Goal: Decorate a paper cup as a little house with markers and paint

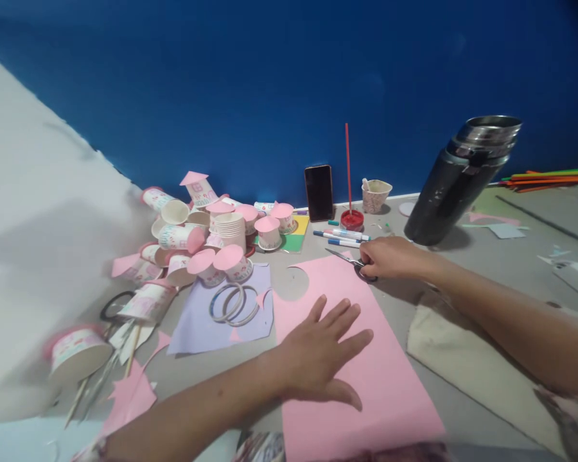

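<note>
My left hand (325, 353) lies flat with spread fingers on a pink paper sheet (395, 385) that has a round cut-out near its top left corner. At the sheet's far edge, my right hand (390, 258) is closed around the handles of small scissors (349, 259), whose blades point left. Both hands rest on the grey table (462, 269).
A heap of paper cups with pink lids (212, 237) sits at left, with rings (234, 303) on a lilac sheet. Markers (341, 237), a phone (318, 192), a red pot with a stick (351, 219), a small cup (376, 194) and a dark steel flask (462, 179) stand behind. A beige cloth (462, 359) lies right.
</note>
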Available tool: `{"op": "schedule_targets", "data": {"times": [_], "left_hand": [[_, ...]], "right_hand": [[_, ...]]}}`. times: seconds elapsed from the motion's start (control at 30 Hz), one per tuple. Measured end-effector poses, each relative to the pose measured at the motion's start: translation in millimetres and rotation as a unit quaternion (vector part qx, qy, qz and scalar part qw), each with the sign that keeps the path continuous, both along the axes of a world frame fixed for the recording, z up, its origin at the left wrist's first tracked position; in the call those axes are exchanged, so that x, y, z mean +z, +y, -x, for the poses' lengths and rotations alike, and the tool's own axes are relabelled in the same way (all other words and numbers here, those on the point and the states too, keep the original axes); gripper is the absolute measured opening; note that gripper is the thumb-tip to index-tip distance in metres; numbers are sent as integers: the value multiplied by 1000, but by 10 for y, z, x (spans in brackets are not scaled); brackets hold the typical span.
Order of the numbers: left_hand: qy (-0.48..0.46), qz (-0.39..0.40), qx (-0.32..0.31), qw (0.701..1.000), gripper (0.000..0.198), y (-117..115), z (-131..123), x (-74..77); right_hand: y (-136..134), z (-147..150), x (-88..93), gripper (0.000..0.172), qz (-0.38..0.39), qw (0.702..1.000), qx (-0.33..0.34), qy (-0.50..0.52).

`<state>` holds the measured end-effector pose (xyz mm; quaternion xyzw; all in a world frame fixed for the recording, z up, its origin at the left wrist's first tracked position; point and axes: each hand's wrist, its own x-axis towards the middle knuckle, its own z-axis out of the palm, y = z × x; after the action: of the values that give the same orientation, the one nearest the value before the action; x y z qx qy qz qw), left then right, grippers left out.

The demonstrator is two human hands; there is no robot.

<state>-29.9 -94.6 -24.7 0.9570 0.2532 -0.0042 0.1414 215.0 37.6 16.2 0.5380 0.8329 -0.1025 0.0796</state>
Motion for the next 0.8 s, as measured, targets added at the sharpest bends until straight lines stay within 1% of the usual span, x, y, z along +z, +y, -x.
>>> {"op": "schedule_targets", "data": {"times": [0.07, 0.13, 0.23, 0.37, 0.47, 0.57, 0.67, 0.7, 0.73, 0.77, 0.8], "left_hand": [[-5, 5, 3, 1000, 95, -152, -11, 105], [-6, 8, 1, 1000, 88, -292, -42, 164], [5, 1, -9, 1000, 89, -412, -83, 139], [19, -19, -17, 999, 88, -430, -89, 38], [24, -33, -20, 999, 87, -433, -98, 7], [20, -42, -19, 999, 87, -452, -129, 31], [-2, -27, -23, 999, 81, -428, -125, 112], [-15, -20, -15, 1000, 76, -397, -94, 147], [-29, -16, 11, 999, 68, -352, -41, 182], [-42, -22, 55, 997, 59, -294, 34, 215], [-42, -35, 125, 991, 45, -225, 130, 242]], "right_hand": [[-14, 9, -5, 17, 0, 1000, 9, 8], [-20, 22, -27, 15, 3, 1000, 20, 20], [-2, 31, -84, 13, 14, 999, 22, 31], [59, 15, -175, 14, 30, 999, 18, 40], [83, -2, -219, 13, 35, 998, 22, 47], [77, -14, -232, 12, 37, 998, 25, 53], [60, -17, -220, 11, 34, 998, 24, 52], [53, -16, -210, 11, 31, 998, 23, 50], [46, -15, -197, 10, 27, 998, 21, 48], [39, -12, -181, 11, 24, 999, 17, 45], [33, -10, -163, 12, 22, 999, 13, 41]]}}
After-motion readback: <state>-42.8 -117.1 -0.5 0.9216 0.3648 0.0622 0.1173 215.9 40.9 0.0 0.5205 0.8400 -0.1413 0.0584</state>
